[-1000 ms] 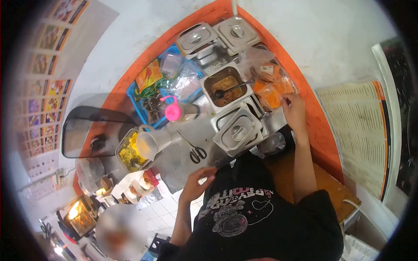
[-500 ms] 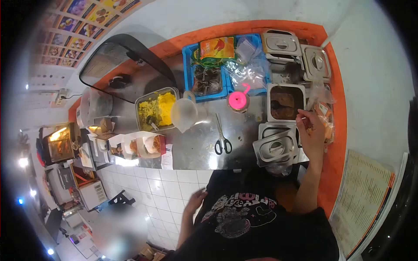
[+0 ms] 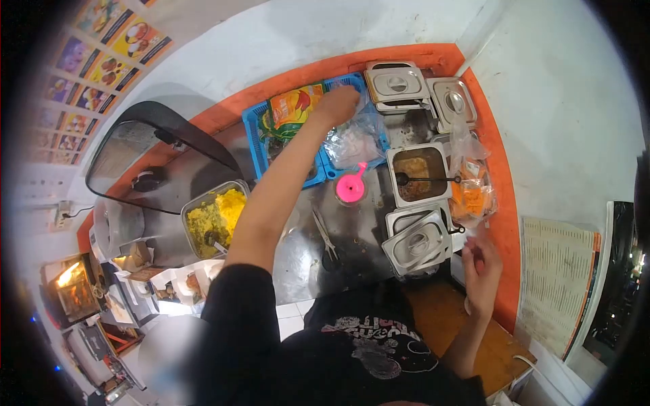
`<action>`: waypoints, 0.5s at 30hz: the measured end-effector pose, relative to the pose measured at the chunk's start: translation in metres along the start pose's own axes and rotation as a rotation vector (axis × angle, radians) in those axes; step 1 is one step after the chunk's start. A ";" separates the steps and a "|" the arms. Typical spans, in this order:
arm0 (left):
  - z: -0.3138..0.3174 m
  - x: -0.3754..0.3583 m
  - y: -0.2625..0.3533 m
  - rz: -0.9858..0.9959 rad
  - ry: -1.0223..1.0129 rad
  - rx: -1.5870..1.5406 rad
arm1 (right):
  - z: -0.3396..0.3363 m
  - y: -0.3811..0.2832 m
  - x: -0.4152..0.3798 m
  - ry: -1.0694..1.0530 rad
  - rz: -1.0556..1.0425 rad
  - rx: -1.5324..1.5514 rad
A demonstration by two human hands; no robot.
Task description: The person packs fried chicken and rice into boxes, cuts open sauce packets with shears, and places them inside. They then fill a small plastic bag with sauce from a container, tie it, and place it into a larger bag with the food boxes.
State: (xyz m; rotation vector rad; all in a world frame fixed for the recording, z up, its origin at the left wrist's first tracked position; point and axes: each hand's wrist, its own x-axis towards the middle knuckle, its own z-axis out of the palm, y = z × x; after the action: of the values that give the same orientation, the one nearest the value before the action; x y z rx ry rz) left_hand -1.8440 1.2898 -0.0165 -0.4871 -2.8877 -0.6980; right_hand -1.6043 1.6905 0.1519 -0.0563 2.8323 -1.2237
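table: steel-topped table (image 3: pixel 352 260) with an orange rim, set into a white corner
blue crate: blue plastic crate (image 3: pixel 256 139) at the back of the table, holding an orange and green snack packet (image 3: pixel 292 107) and clear plastic bags (image 3: pixel 353 141)
yellow pan: steel pan of yellow food (image 3: pixel 213 216) near the left edge, beside the outstretched arm
sauce pan: open steel pan of brown sauce (image 3: pixel 414 172) with a ladle in it, between lidded steel pans
left hand: left hand (image 3: pixel 336 105) reaches far into the blue crate, fingers curled down on the clear plastic bags; whether it grips one I cannot tell
right hand: right hand (image 3: pixel 482 269) hangs off the table's right edge, fingers loosely bent, holding nothing
pink lid: round pink lid (image 3: pixel 350 189) just in front of the crate
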 end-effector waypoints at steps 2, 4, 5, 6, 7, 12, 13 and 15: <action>0.011 0.008 0.000 0.062 -0.145 0.042 | -0.011 0.012 -0.022 0.009 0.095 0.019; 0.011 0.003 0.012 -0.054 -0.529 -0.053 | -0.014 0.023 -0.037 0.015 0.196 0.048; 0.016 -0.004 0.012 -0.053 -0.543 -0.053 | -0.014 0.028 -0.042 0.025 0.210 0.030; 0.023 -0.011 0.009 0.004 -0.548 0.020 | -0.013 0.031 -0.043 0.037 0.220 0.012; 0.030 -0.017 0.007 0.063 -0.551 0.094 | -0.011 0.031 -0.042 0.038 0.229 0.019; 0.038 -0.027 0.018 -0.054 -0.332 0.189 | 0.000 0.022 -0.026 0.038 0.229 0.077; 0.035 -0.026 0.017 -0.091 -0.310 0.155 | 0.001 0.016 -0.022 0.047 0.233 0.076; 0.029 -0.028 0.009 -0.027 -0.211 0.099 | 0.000 0.005 -0.012 0.002 0.166 0.042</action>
State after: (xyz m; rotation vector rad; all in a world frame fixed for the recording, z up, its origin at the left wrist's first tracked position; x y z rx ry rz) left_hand -1.8163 1.3035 -0.0442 -0.5406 -3.1116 -0.5330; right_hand -1.5923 1.6949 0.1484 0.1782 2.7458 -1.2467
